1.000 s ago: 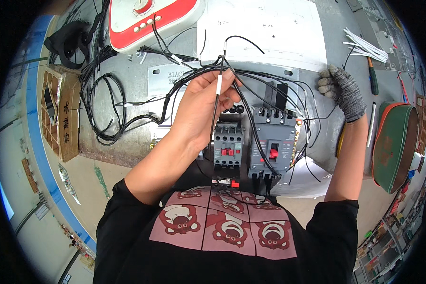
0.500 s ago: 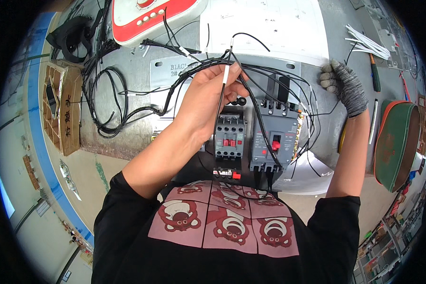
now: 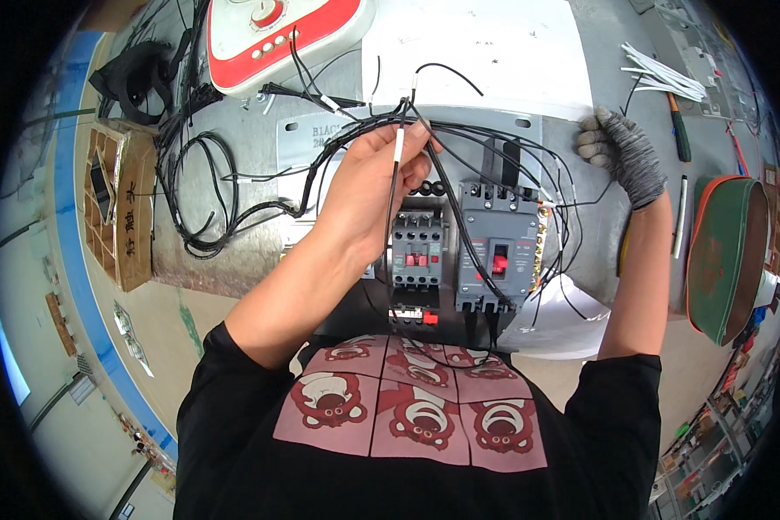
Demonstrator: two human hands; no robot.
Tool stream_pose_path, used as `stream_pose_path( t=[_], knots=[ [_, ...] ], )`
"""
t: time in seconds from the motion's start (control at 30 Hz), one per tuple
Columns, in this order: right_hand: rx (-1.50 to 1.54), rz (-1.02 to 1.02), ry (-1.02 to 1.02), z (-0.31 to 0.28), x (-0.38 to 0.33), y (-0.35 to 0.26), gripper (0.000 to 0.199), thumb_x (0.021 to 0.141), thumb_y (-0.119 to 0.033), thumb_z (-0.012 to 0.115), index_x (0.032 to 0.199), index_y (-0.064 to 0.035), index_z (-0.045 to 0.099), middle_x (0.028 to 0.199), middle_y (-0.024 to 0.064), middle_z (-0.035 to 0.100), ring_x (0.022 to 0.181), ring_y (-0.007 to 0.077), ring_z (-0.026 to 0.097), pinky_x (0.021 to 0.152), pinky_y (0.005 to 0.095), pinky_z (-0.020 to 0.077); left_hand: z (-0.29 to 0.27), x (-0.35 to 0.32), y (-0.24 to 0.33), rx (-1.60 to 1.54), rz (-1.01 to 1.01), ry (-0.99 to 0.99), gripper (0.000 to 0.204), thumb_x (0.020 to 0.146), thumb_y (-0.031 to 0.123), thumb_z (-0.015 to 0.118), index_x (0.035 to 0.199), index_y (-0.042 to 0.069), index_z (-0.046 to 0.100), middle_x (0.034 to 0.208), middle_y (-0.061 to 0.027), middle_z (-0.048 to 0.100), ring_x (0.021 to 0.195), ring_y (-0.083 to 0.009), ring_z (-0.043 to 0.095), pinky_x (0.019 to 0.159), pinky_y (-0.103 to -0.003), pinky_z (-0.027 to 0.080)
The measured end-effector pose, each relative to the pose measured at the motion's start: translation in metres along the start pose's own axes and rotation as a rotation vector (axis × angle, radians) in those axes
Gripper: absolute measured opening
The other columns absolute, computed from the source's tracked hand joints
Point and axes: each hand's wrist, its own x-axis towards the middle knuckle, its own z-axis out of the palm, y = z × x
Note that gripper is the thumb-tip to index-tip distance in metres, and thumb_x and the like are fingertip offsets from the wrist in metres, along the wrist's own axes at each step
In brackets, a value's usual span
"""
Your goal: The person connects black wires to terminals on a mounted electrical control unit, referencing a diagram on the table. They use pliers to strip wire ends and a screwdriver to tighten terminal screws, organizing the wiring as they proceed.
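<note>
My bare left hand (image 3: 381, 169) is closed, thumb and fingers pinching black wires (image 3: 446, 186) of a wire bundle, one with a white marker sleeve (image 3: 399, 146). Just below that hand, a contactor (image 3: 417, 251) with red parts sits on a metal mounting plate (image 3: 296, 130). To its right is a grey circuit breaker (image 3: 497, 256) with a red toggle and wires along its side. My right hand (image 3: 620, 156), in a grey knit glove, rests with curled fingers by the paper's corner. A thin black wire (image 3: 596, 201) runs in at its wrist side and out beyond its fingers.
A white-and-red appliance (image 3: 277, 43) and a large paper sheet (image 3: 485, 52) lie at the back. Coiled black cable (image 3: 201, 195) and a divided cardboard box (image 3: 117, 208) are left. White tubes (image 3: 663, 74), a screwdriver (image 3: 680, 130) and a green bin (image 3: 726, 260) are right.
The whole view has shifted slightly. My left hand keeps its pinch on the wires, and my right hand stays curled by the paper's corner.
</note>
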Motion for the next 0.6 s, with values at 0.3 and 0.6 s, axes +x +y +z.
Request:
stream_pose_path(
  t=[0.3,0.6],
  knots=[
    [0.022,-0.006,-0.014,-0.0014,0.0025,0.0032,0.034,0.095,-0.035,0.057,0.1,-0.0017,0.066,0.084,0.0114,0.071,0.07,0.0171,0.069,0.057,0.0236,0.0554,0.0017,-0.0015,-0.0008,0.066,-0.025,0.012,0.024,0.094,0.03,0.061,0.084,0.008,0.061,0.069,0.0045,0.051,0.064,-0.0047,0.044,0.064,-0.02,0.035],
    [0.023,-0.001,-0.005,-0.0011,0.0031,0.0039,0.034,0.094,-0.034,0.058,0.1,-0.0016,0.066,0.084,0.012,0.071,0.069,0.0174,0.07,0.057,0.0233,0.0555,-0.0032,-0.0024,-0.0026,0.124,-0.012,-0.015,0.025,0.095,0.031,0.058,0.083,0.009,0.063,0.065,0.0039,0.052,0.064,-0.0048,0.045,0.063,-0.022,0.033]
  ],
)
